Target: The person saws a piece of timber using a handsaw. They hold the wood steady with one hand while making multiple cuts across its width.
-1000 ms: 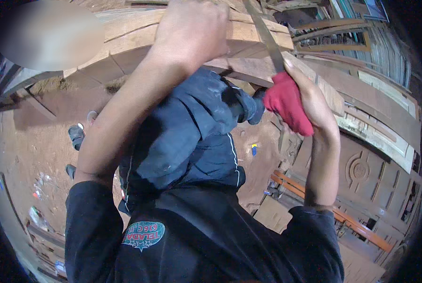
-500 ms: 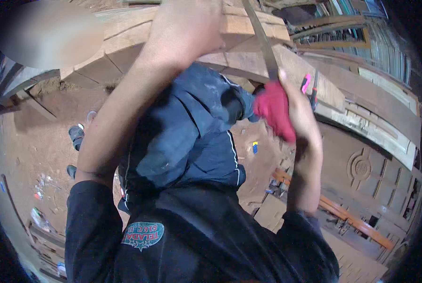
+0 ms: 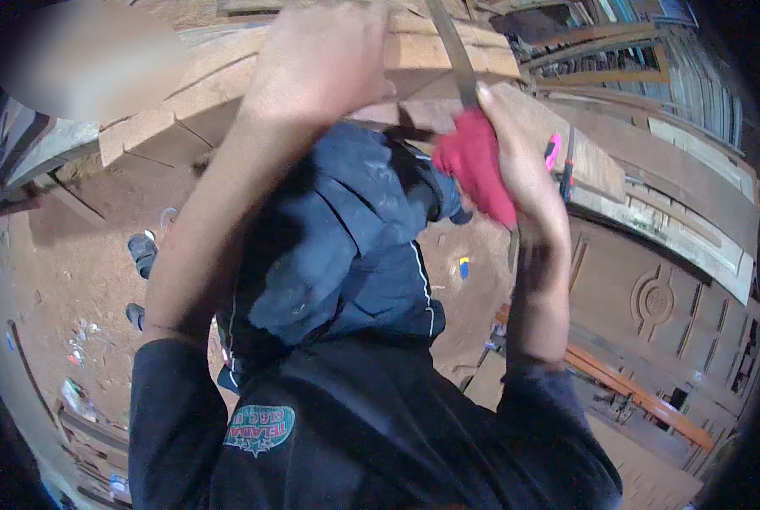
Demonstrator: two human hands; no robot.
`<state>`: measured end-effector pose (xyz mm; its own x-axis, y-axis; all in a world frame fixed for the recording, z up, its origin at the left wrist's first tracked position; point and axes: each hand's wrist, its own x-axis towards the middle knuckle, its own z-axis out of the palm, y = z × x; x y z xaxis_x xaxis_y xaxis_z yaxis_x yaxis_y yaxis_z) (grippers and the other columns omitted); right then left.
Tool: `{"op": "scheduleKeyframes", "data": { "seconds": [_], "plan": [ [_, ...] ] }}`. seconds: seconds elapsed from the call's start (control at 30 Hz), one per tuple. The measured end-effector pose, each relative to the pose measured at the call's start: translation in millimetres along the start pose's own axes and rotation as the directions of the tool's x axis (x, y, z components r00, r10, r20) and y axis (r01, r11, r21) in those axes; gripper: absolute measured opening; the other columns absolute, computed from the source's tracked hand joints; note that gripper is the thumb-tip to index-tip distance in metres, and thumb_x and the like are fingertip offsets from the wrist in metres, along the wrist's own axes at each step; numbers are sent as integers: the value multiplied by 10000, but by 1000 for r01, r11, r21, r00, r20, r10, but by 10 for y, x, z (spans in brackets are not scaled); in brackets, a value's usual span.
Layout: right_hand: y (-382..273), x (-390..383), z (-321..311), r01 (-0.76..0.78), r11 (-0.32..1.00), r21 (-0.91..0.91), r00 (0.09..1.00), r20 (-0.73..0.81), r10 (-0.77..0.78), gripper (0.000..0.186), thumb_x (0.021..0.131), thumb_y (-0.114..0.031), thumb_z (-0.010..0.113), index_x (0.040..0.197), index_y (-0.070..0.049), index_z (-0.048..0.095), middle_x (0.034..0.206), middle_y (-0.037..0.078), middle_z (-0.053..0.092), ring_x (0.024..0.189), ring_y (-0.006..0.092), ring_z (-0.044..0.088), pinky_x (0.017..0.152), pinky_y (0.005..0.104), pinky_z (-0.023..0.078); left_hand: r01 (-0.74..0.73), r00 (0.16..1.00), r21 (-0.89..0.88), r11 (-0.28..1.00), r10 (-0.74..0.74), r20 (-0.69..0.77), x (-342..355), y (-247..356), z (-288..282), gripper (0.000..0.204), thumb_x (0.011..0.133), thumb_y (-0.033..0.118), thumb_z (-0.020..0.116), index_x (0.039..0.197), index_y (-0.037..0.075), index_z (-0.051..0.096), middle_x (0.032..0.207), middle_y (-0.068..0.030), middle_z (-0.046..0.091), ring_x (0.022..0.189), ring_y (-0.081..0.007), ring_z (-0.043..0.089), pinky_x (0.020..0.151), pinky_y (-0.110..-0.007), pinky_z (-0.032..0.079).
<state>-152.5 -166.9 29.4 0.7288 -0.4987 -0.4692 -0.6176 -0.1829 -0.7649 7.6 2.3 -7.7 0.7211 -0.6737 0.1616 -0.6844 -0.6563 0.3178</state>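
My right hand (image 3: 520, 166) is closed around a red cloth (image 3: 477, 161) that wraps the lower part of a long flat metal blade (image 3: 456, 55). The blade runs up over the thick wooden beam (image 3: 163, 132) and leaves the view at the top. A thin dark end of metal shows below the cloth, beside my wrist. My left hand (image 3: 316, 64) is over the same beam, left of the blade. Its fingers are blurred and mostly hidden, so their grip does not show. My dark trousers (image 3: 312, 246) are under the beam's near side.
A pink-handled tool (image 3: 552, 151) and a screwdriver-like tool (image 3: 568, 166) sit at the beam's right end. A carved wooden door panel (image 3: 652, 297) and an orange bar (image 3: 639, 395) lie to the right. Stacked boards (image 3: 703, 93) stand far right. Sandals (image 3: 142, 253) and scraps lie on the floor.
My right hand has moved up and to the left along with the cloth-wrapped blade. My left hand has shifted slightly to the left over the beam.
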Motion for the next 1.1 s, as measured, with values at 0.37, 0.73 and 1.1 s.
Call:
{"op": "scheduleKeyframes", "data": {
  "seconds": [0.37, 0.73, 1.1],
  "plan": [
    [-14, -250, -60, 8, 997, 79, 996, 87, -15, 673, 1090, -568, 359, 882, -11, 673, 625, 77, 631, 459, 186, 591, 455, 333, 487, -59, 994, 3, 998, 59, 90, -45, 18, -157, 615, 799, 411, 801, 1195, -21, 618, 993, -251, 737, 966, -352, 732, 871, -465, 558],
    [-51, 24, 90, 102, 995, -14, 994, 49, -101, 768, 1071, -613, 307, 859, 32, 665, 647, 144, 665, 476, 254, 662, 413, 366, 522, -196, 979, 24, 980, 197, -46, -20, 4, -24, 696, 728, 449, 867, 1251, 55, 631, 1040, -199, 746, 1001, -384, 720, 846, -485, 570],
    [-276, -31, 17, 122, 987, 107, 991, 34, -127, 653, 1023, -570, 506, 885, 47, 670, 622, 146, 640, 451, 257, 655, 388, 366, 526, -235, 972, 4, 972, 235, -24, -7, 33, -119, 702, 680, 432, 889, 1193, 30, 629, 1038, -225, 738, 1004, -418, 707, 880, -495, 559]
  ]
}}
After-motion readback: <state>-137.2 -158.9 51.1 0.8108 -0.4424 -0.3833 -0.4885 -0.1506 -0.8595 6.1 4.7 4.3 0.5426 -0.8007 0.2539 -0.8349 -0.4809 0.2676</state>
